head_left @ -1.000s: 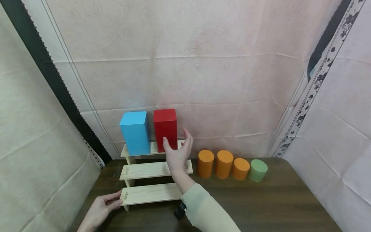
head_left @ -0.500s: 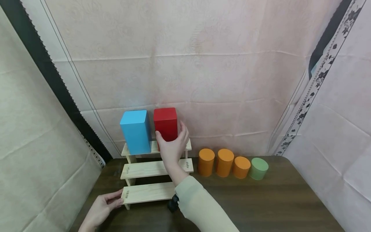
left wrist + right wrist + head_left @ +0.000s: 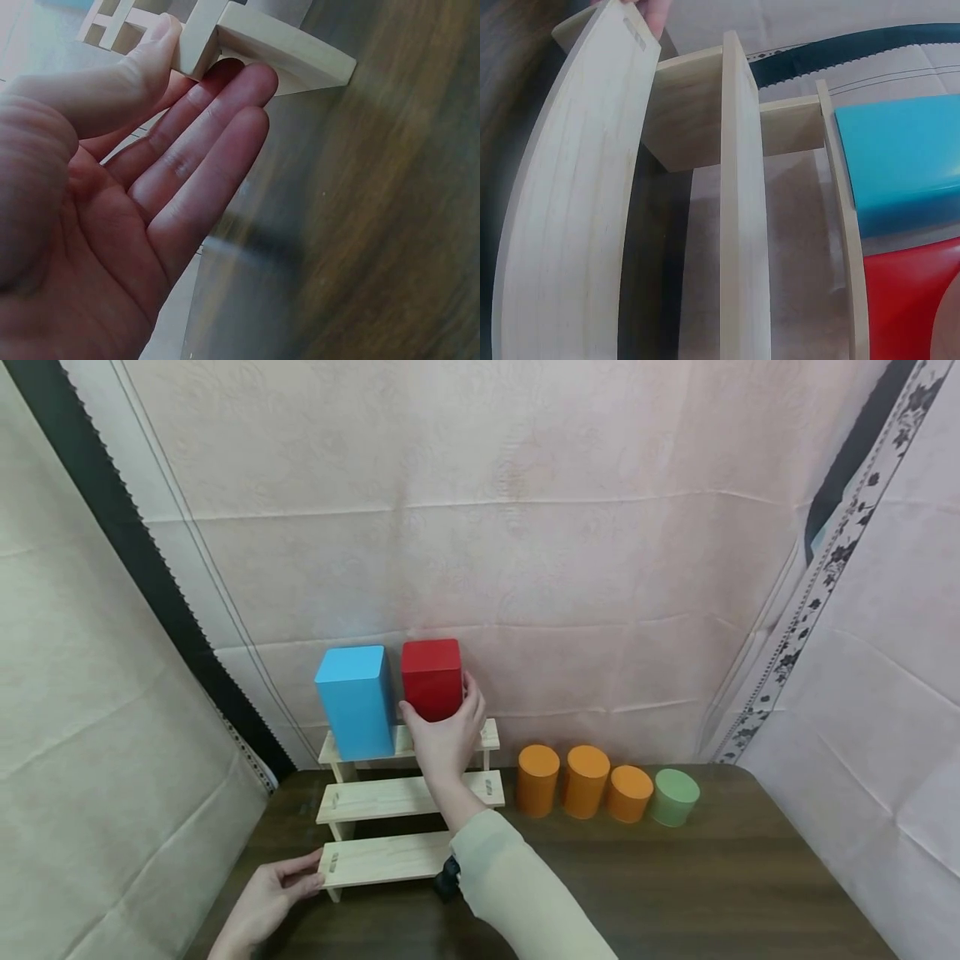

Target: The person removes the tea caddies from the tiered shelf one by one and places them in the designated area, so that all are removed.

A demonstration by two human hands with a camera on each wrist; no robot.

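A three-step pale wooden shelf [image 3: 386, 858] stands on the table. My left hand [image 3: 272, 893] pinches the left end of its lowest step; in the left wrist view the thumb lies against the wood while the other fingers [image 3: 202, 202] stretch out loosely. On the top step is a red rectangular block [image 3: 432, 681]. My right hand [image 3: 444, 739] grips that block low down, thumb on its left side and fingers round its right, hiding its lower part. Left of it, a little apart, a tall blue block [image 3: 356, 702] is upright on the same step.
Right of the shelf, a row of three orange cylinders [image 3: 585, 781] and a green cylinder [image 3: 675, 797] stands on the dark wooden table [image 3: 697, 893]. A pale cloth [image 3: 570, 568] hangs close behind, with more cloth at both sides.
My right hand has moved left and up from beside the red block and closed round it. The left hand keeps its place at the lowest step, and both blocks stay on the top step.
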